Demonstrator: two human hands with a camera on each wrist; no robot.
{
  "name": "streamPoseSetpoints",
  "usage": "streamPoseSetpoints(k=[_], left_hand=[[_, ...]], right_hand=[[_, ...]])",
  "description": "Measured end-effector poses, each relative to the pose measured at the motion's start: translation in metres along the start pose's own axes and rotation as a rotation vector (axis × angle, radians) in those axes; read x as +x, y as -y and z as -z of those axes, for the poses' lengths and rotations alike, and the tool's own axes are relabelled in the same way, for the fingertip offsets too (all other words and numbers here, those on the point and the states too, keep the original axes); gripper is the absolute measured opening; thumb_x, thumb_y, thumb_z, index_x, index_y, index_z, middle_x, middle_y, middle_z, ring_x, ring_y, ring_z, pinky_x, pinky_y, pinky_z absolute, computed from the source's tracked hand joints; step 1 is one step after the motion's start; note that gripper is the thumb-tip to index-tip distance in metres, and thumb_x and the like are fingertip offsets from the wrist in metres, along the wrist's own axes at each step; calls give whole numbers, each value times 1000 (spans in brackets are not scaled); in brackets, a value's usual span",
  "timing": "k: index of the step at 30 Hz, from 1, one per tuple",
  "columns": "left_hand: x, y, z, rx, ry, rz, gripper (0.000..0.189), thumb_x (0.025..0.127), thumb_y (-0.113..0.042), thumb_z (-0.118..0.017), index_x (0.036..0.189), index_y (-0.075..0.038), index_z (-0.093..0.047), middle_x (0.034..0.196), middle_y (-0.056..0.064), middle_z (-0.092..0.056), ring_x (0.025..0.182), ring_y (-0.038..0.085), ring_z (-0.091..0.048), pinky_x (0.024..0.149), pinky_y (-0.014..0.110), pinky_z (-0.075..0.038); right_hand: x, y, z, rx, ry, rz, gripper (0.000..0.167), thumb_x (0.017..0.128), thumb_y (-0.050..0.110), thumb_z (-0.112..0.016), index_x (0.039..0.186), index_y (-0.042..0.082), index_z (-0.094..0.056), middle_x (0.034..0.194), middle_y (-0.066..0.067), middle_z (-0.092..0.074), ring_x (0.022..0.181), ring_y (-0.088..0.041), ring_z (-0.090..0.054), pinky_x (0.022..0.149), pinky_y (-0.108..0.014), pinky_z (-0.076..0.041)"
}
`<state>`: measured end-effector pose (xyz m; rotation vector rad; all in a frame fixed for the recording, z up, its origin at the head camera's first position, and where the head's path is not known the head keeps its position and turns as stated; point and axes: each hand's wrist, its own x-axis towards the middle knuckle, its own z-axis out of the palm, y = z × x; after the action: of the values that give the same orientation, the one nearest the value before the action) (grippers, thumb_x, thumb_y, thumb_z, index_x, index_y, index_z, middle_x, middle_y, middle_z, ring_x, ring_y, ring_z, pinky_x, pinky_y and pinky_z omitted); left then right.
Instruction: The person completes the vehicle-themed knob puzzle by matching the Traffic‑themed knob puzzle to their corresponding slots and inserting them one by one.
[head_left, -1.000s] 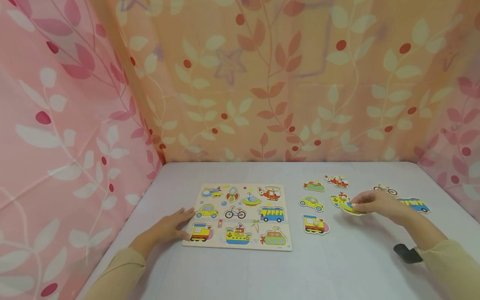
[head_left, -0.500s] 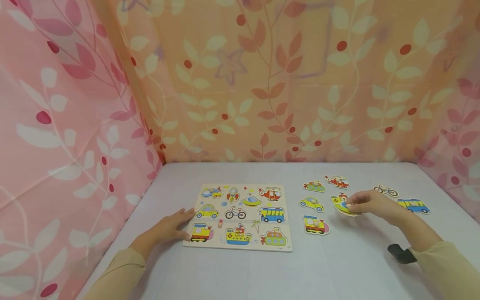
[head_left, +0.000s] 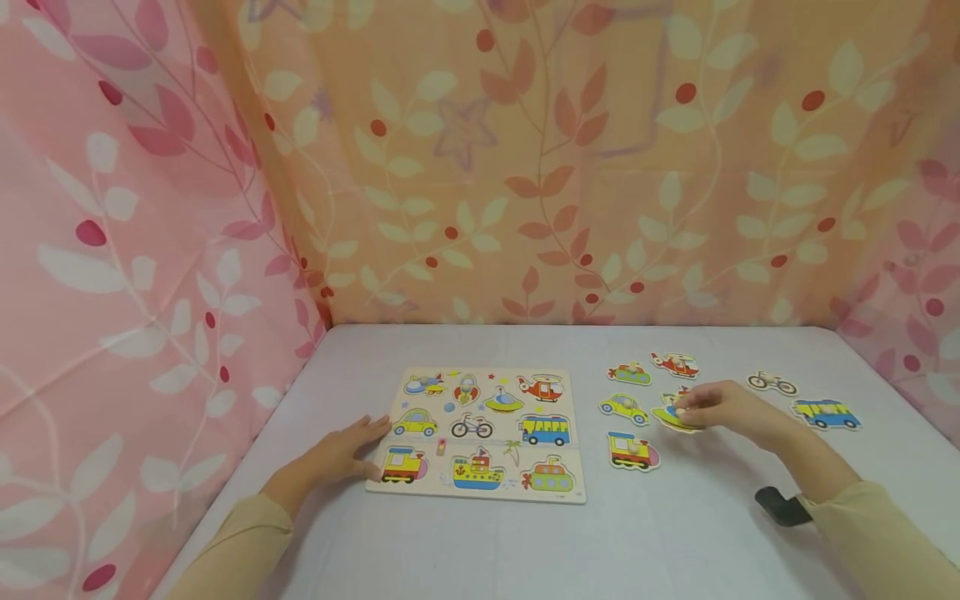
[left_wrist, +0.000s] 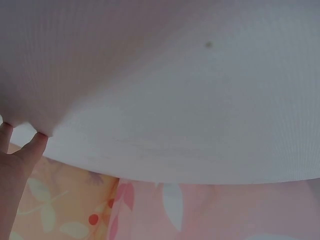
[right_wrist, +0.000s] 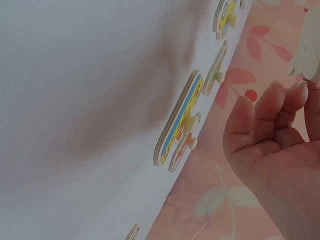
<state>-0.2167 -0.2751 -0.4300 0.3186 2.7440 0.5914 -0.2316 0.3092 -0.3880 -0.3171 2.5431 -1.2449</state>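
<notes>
Table (head_left: 480, 542): pale cloth under everything.
Puzzle board (head_left: 480, 492): flat, left of centre; left hand (head_left: 341, 454) rests open-fingered against its left edge.
Right hand (head_left: 720, 407): fingertips pinch the knob of the yellow piece.
Yellow piece (head_left: 670, 417): at the fingertips' left, between car piece (head_left: 622, 407) and bus piece (head_left: 825, 413); long axis runs left-right; facing unclear.

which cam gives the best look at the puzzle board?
Head view. The whole puzzle board lies flat on the table, with the left hand resting at its left edge. The left wrist view shows only white table surface and fingers; the right wrist view shows loose pieces, not the board.
</notes>
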Motion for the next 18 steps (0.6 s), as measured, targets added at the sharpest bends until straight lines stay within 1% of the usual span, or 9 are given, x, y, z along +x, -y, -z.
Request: streamPoseSetpoints(k=[3,9,12,18], left_hand=[[0,1,-1,6,-4,-2,88,75,-39,-80,150,-19,-40,156,19,-29,142,45,-19,104,73,-18],[0,0,0,6,-7,-1,88,75,-39,-81,150,-19,-40,155,20,-28,141,47,-20,103,73,-19],[-1,0,1,5,-7,2,88,75,-38,-81,150,-19,-40,155,20,-28,141,47,-20,104,72,-20],[0,1,-1,2,-9,-4,87,76,-36,-81,150,-19,-40,156,16,-29,143,44,-19,105,72,-19]], right_hand=[[3,1,-3,12,6,5,31,89,21,-71,106,-4,-67,94,-5,-65,85,-18,-54,76,-32,-48],[6,4,-9,2,9,-16,30,90,20,-71,107,-3,-68,100,-7,-65,90,-21,-53,76,-33,-47],[8,7,-11,-1,11,-10,30,90,21,-71,107,-3,-68,99,-7,-65,90,-21,-53,76,-33,-48],[12,13,-15,18,18,19,30,89,19,-72,108,-5,-67,95,-6,-65,89,-21,-53,76,-33,-49]])
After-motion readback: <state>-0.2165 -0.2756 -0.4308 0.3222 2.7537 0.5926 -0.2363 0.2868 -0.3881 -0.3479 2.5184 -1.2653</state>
